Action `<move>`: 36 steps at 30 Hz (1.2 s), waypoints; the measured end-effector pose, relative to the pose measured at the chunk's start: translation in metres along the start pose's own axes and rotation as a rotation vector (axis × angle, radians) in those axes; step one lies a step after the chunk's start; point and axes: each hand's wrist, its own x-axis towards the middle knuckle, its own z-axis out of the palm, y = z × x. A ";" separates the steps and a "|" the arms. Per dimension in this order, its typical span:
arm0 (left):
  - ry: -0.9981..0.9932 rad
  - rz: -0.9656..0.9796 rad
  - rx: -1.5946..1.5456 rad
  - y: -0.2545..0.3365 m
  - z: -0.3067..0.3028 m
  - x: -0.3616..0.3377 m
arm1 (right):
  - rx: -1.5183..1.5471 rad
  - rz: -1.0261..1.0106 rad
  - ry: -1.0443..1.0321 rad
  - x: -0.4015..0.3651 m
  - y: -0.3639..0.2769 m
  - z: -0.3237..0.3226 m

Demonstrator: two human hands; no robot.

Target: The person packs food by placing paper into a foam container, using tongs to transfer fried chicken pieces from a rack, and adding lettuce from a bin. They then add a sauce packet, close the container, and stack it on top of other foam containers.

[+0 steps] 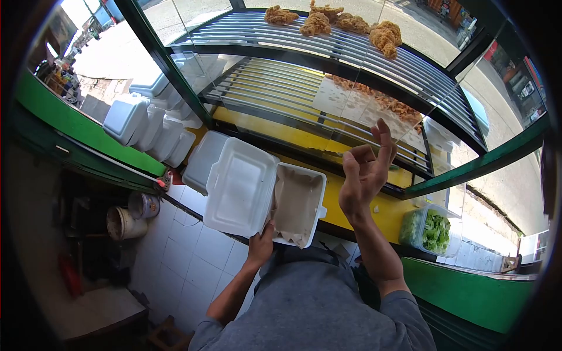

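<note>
My left hand (pixel 261 245) grips the near edge of an opened white foam takeaway box (pixel 240 188), its thumb on the rim at the hinge side. The lid lies tipped back to the left, and brown paper (pixel 297 202) lines the base with nothing on it. My right hand (pixel 369 175) is raised to the right of the box, in front of the glass display case. Its thumb and fingers are apart and partly curled, and I see nothing in them.
Fried chicken pieces (pixel 351 24) sit on the case's upper rack (pixel 234 34); more crispy bits lie on a lower tray (pixel 336 98). Stacked foam boxes (pixel 126 120) stand at left. A plastic tub (pixel 413 228) of lettuce (pixel 437 230) is at right. Buckets (pixel 124 225) are on the floor.
</note>
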 end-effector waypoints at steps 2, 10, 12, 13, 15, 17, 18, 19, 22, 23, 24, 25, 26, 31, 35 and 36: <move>0.001 -0.047 0.004 -0.003 -0.002 0.000 | -0.037 -0.017 -0.059 0.004 0.004 0.006; 0.041 -0.098 -0.004 0.010 -0.001 0.000 | -0.066 0.275 -0.642 0.012 0.028 -0.034; 0.054 -0.071 -0.049 0.003 -0.004 0.004 | -0.291 0.329 -0.754 0.003 0.057 -0.055; 0.063 -0.059 -0.075 0.001 -0.005 0.005 | -0.450 0.340 -0.769 -0.002 0.069 -0.065; 0.075 -0.097 -0.108 0.012 -0.008 0.003 | -0.728 0.263 -0.689 -0.011 0.104 -0.080; 0.068 -0.134 -0.116 0.012 -0.010 0.003 | -0.960 0.086 -0.491 -0.018 0.138 -0.095; 0.062 -0.152 -0.111 0.007 -0.012 0.005 | -1.015 0.167 -0.522 -0.012 0.138 -0.099; 0.056 -0.169 -0.105 0.006 -0.013 0.006 | -1.066 0.248 -0.551 0.000 0.134 -0.101; 0.021 -0.093 -0.109 0.016 -0.011 0.002 | -1.104 0.662 -0.784 0.042 0.117 -0.098; 0.005 -0.105 -0.107 0.012 -0.012 0.003 | -1.088 0.834 -0.884 0.052 0.115 -0.099; -0.013 -0.116 -0.105 0.005 -0.012 0.005 | -1.107 0.811 -0.903 0.054 0.124 -0.103; -0.031 -0.125 -0.102 0.002 -0.012 0.006 | -1.125 0.788 -0.920 0.053 0.139 -0.108; -0.040 -0.106 -0.119 0.002 -0.011 0.006 | -1.143 0.765 -0.935 0.050 0.152 -0.112; -0.064 -0.130 -0.110 0.011 -0.002 0.001 | -1.326 0.343 -0.538 0.017 0.152 -0.103; -0.077 -0.117 -0.086 0.014 -0.005 -0.002 | -1.254 0.403 -0.586 0.008 0.126 -0.089; -0.083 -0.125 -0.084 0.010 -0.006 0.001 | -1.247 0.441 -0.599 0.008 0.119 -0.088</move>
